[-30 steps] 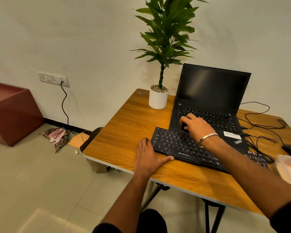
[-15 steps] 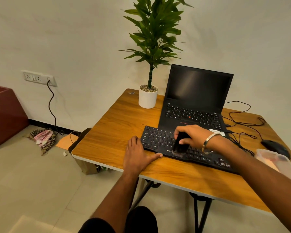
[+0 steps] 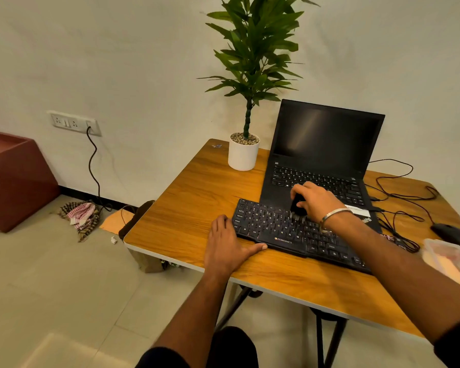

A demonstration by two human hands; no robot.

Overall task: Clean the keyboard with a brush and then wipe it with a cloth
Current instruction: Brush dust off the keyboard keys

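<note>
Since half a second ago the right hand (image 3: 314, 201) has carried the brush (image 3: 298, 207) from the keyboard's near edge up to its far rows, while the left hand (image 3: 225, 245) has stayed where it was.

Nearest, at about 7 o'clock from the keyboard (image 3: 290, 232), the left hand lies flat on the wooden table (image 3: 181, 216), fingers straight and together, thumb stretched out against the keyboard's front edge, bracing it. The black Zebronics keyboard runs diagonally from 10 o'clock toward 4 o'clock across the table, its right end hidden under the right forearm. Over its upper middle the right hand curls round the small black brush, fingers and thumb wrapped on the stubby handle, pale bristles touching the keys.

Brushing appears to be under way and wiping not yet begun. To do it well, I would keep the left hand pressing so the board cannot slide, sweep row by row with the bristles angled into the gaps, and push the dust one way, toward the open left end, away from the laptop (image 3: 322, 160).

At 12 o'clock behind the keyboard the laptop stands open, screen dark. At 11 o'clock sits the potted plant (image 3: 243, 152). At 3 o'clock lie a mouse (image 3: 452, 232) and cables. I cannot pick out the wiping cloth on the table.
</note>
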